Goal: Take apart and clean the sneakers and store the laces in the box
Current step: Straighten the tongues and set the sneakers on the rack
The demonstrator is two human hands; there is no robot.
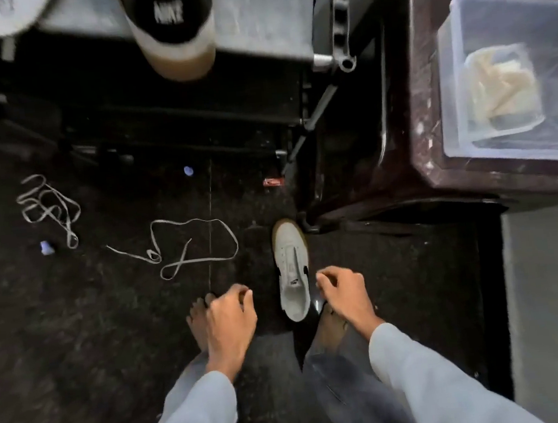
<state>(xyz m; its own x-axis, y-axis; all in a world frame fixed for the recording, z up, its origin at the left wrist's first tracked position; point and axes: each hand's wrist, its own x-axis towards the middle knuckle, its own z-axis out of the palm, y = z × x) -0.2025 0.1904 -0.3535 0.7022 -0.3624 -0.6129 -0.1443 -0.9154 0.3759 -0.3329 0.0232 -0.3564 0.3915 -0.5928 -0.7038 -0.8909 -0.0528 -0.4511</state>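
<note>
Sneakers (pixel 291 272) number two, loose laces (pixel 192 248) two, box (pixel 512 152) one; left hand (pixel 229 323) and right hand (pixel 346 295) loosely curled, fingers (pixel 241 292) empty.

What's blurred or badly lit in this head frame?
Head view: the top sneaker is smeared by blur; the dark floor hides detail, yet the left lace and right lace read clearly; the clear box looks soft; wide-angle bends the cabinet edge.

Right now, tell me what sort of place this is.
Probably a home room used for shoe cleaning: a dark speckled stone floor with loose grey flat laces and a white gum-soled sneaker on it, beside a dark glossy table carrying a clear plastic box.
</note>
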